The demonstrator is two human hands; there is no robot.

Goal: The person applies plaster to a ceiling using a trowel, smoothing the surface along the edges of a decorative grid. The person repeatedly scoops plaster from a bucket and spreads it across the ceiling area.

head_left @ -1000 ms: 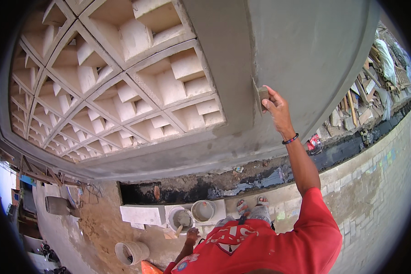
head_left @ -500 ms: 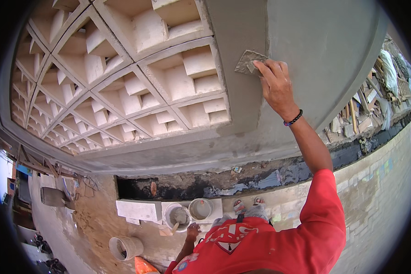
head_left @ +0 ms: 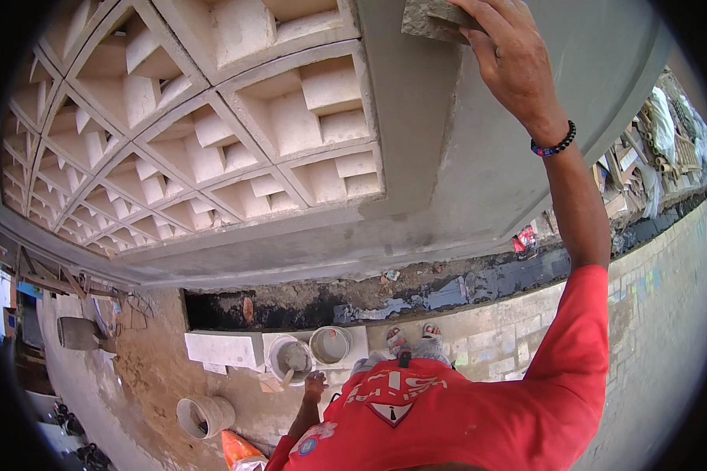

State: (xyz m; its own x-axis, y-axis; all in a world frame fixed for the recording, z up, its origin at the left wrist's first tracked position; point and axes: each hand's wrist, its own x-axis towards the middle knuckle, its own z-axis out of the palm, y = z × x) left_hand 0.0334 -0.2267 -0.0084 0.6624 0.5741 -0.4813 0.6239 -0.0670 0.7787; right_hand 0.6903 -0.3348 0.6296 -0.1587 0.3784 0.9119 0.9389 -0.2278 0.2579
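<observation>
High up, my right hand [head_left: 512, 67] grips a small flat plastering float [head_left: 436, 20], caked in grey cement, against the wall. Its top is cut off by the picture's edge. Under it runs a darker, damp-looking band of plaster [head_left: 412, 118] between the pale breeze blocks [head_left: 291, 110] and the smoother grey wall [head_left: 511, 149]. Down low, my left hand [head_left: 315, 385] hangs with loosely bent fingers apart, holding nothing. It is nearest to a bucket [head_left: 279, 369] of grey mortar with a wooden-handled tool [head_left: 289, 377] leaning in it. Beside that stands a bucket [head_left: 331, 344] of greyish liquid.
A drain ditch [head_left: 479, 289] with dark water runs along the wall's foot, and my feet [head_left: 412, 336] stand at its edge. Left of the buckets lies a white block [head_left: 224, 349]. Another bucket [head_left: 204, 416] and an orange sack [head_left: 239, 450] are nearer. Rubble [head_left: 632, 161] lies far right.
My right hand has moved up the wall with the float, toward the picture's top edge. The view has shifted slightly; my left hand still hangs near the buckets.
</observation>
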